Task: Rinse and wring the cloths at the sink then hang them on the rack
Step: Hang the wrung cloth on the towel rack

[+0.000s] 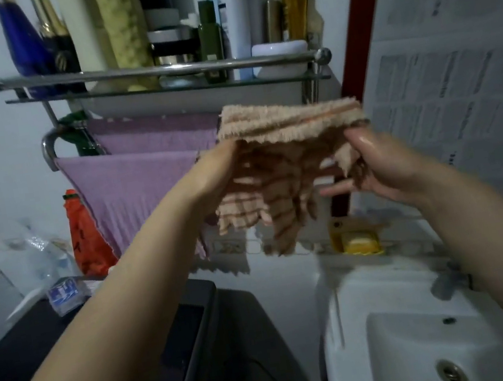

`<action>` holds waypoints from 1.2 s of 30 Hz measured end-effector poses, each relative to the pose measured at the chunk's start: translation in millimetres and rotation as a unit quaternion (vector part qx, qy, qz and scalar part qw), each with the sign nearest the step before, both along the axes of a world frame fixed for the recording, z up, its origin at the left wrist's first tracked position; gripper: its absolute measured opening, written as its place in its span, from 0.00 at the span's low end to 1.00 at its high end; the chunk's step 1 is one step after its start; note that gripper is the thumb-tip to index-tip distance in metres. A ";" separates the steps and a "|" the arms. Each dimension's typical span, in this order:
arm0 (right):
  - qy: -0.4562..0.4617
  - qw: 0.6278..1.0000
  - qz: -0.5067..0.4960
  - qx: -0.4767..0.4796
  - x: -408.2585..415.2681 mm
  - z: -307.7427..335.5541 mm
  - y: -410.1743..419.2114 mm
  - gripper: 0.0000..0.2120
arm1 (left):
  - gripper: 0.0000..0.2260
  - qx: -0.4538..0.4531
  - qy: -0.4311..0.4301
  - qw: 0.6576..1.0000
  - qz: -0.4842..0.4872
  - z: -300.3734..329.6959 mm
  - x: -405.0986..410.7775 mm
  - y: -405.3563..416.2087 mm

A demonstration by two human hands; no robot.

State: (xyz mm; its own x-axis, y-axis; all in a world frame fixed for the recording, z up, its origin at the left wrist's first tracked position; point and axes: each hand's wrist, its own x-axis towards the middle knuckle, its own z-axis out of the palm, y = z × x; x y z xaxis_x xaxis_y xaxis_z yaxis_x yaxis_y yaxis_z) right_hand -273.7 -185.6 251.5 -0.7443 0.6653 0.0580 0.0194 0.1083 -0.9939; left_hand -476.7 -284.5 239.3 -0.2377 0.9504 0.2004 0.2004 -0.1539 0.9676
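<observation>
The left hand (220,169) and right hand (381,163) each grip an end of the striped cloth (284,158), held spread in the air before the rack (159,73), beside a purple towel (130,183) hung there, above the sink (432,342).

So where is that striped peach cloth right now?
The striped cloth is held up between both hands, left hand and right hand, right of the purple towel on the rack, above the sink.
</observation>
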 end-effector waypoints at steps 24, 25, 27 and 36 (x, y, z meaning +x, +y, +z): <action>-0.365 0.805 -0.173 0.434 -129.3 48.0 66.8 0.11 | 0.15 -0.181 0.368 0.901 0.140 48.2 -75.6 93.6; -0.350 0.831 -0.180 0.394 -130.5 50.0 68.2 0.10 | 0.14 -0.207 0.319 0.914 0.145 51.1 -77.4 94.3; -0.282 0.891 -0.202 0.294 -134.2 50.6 72.4 0.09 | 0.10 -0.213 0.205 0.938 0.183 55.9 -82.4 96.1; -0.128 0.935 -0.203 0.261 -135.2 32.5 78.8 0.16 | 0.11 -0.109 0.018 0.975 0.192 47.3 -96.2 104.7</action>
